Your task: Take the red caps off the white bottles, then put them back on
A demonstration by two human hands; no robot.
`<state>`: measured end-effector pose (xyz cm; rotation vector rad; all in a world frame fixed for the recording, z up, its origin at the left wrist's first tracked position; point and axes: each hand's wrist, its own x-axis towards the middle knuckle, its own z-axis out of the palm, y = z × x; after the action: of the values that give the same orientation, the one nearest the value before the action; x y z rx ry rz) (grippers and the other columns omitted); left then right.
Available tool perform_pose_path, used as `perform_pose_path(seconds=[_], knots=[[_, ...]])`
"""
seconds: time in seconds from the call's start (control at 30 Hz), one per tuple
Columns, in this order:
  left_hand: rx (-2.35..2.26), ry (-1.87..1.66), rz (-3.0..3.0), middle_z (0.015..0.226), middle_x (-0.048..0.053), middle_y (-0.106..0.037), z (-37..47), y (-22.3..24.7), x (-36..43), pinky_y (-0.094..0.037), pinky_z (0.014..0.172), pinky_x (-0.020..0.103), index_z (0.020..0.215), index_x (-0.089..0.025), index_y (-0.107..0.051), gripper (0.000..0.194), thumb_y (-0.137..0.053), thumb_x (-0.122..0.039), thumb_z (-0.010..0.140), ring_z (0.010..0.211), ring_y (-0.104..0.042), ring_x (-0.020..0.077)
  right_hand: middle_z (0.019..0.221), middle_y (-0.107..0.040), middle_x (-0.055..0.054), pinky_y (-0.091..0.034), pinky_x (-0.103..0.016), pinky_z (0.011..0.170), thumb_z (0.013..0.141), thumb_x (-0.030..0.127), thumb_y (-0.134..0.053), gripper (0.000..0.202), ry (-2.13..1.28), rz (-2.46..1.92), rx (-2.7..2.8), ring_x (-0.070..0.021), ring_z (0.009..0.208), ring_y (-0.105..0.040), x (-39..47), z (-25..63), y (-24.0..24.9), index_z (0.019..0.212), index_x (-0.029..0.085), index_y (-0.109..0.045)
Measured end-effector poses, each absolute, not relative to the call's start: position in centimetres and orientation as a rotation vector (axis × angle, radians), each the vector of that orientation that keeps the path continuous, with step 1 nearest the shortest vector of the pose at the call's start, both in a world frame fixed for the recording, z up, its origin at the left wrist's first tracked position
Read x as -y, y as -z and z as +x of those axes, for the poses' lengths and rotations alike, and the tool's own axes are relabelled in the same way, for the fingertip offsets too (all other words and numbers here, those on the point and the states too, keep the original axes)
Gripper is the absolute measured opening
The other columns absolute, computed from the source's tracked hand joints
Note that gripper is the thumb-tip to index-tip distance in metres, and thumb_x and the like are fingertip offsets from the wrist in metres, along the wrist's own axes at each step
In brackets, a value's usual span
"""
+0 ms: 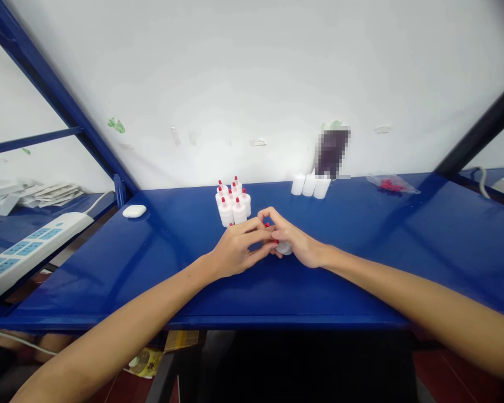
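Near the middle of the blue table, my right hand is closed around a small white bottle, which lies tilted and is partly covered by the fingers. My left hand meets it from the left, thumb and fingertips pinched on a small red cap at the bottle's end. Another bit of red shows between the hands. Just behind my left hand stands a cluster of several white bottles with pointed red caps. The fingers hide whether the held cap is seated on the bottle.
White bottles without visible red tips stand by the wall, near a pixelated dark object. A clear bag of red caps lies back right. At left are a white oval case and a power strip beyond the table edge.
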<state>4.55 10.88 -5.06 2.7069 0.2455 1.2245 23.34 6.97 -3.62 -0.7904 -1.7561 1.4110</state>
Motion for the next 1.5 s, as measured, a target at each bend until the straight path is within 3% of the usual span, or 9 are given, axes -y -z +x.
perform_pose_path(seconds=[0.4, 0.63, 0.8, 0.9, 1.03, 1.17, 1.5], knots=[[-0.272, -1.19, 2.706, 0.081, 0.003, -0.06, 4.9, 5.2, -10.5, -0.048, 0.063, 0.023, 0.093, -0.015, -0.067, 0.007, -0.062, -0.02, 0.092, 0.071, -0.057, 0.0115, 0.064, -0.045, 0.009, -0.033, -0.023, 0.05, 0.079, 0.01, -0.038, 0.036, -1.095, -0.764, 1.968, -0.0101, 0.05, -0.037, -6.8, 23.7, 4.4, 0.113, 0.023, -0.039], [-0.244, -1.211, 2.685, 0.083, 0.003, -0.059, 5.4, 5.1, -9.9, -0.049, 0.065, 0.023, 0.096, -0.017, -0.066, 0.009, -0.058, -0.018, 0.093, 0.073, -0.058, 0.012, 0.069, -0.05, 0.006, -0.035, -0.027, 0.053, 0.084, 0.015, -0.04, 0.034, -0.926, -0.799, 2.007, -0.0122, 0.053, -0.04, -6.3, 23.6, 4.5, 0.117, 0.023, -0.04], [-0.352, -1.345, 2.657, 0.081, 0.001, -0.056, 4.2, 4.4, -10.8, -0.044, 0.06, 0.023, 0.095, -0.019, -0.056, 0.004, -0.054, -0.021, 0.093, 0.066, -0.051, 0.0105, 0.085, -0.058, 0.0, -0.042, -0.032, 0.065, 0.09, 0.041, -0.051, 0.045, -0.752, -0.801, 2.005, -0.0169, 0.066, -0.052, -7.2, 24.4, 4.2, 0.129, 0.024, -0.039], [-0.408, -1.502, 2.758, 0.077, 0.001, -0.054, 1.9, 2.9, -12.5, -0.041, 0.058, 0.025, 0.089, -0.02, -0.049, 0.008, -0.046, -0.025, 0.094, 0.063, -0.046, 0.0117, 0.078, -0.055, 0.001, -0.042, -0.033, 0.063, 0.086, 0.035, -0.052, 0.035, -0.544, -0.884, 1.76, -0.0173, 0.064, -0.051, -10.0, 26.9, 2.3, 0.119, 0.025, -0.046], [-0.622, -1.127, 3.124, 0.067, -0.002, -0.056, -1.0, 0.6, -14.4, -0.035, 0.054, 0.026, 0.084, -0.019, -0.051, 0.01, -0.046, -0.026, 0.09, 0.055, -0.047, 0.0123, 0.064, -0.051, 0.002, -0.041, -0.033, 0.063, 0.075, 0.018, -0.044, 0.026, -0.259, -0.859, 1.273, -0.0171, 0.059, -0.048, -15.6, 32.3, -0.4, 0.1, 0.025, -0.046], [-0.931, -0.638, 3.222, 0.063, -0.002, -0.061, -1.7, 0.1, -14.8, -0.028, 0.052, 0.026, 0.079, -0.018, -0.058, 0.013, -0.052, -0.028, 0.086, 0.051, -0.051, 0.0128, 0.057, -0.051, 0.005, -0.038, -0.031, 0.057, 0.074, 0.013, -0.036, 0.026, -0.327, -0.979, 1.07, -0.0164, 0.05, -0.045, -19.6, 36.4, -0.3, 0.096, 0.027, -0.037], [-1.029, -0.483, 3.183, 0.061, 0.0, -0.064, -1.4, 0.9, -15.0, -0.029, 0.053, 0.027, 0.08, -0.018, -0.064, 0.019, -0.054, -0.032, 0.088, 0.053, -0.057, 0.0148, 0.059, -0.055, 0.006, -0.041, -0.033, 0.064, 0.073, 0.01, -0.041, 0.032, -0.422, -1.045, 1.152, -0.0163, 0.054, -0.051, -20.7, 37.0, 3.5, 0.101, 0.026, -0.04]])
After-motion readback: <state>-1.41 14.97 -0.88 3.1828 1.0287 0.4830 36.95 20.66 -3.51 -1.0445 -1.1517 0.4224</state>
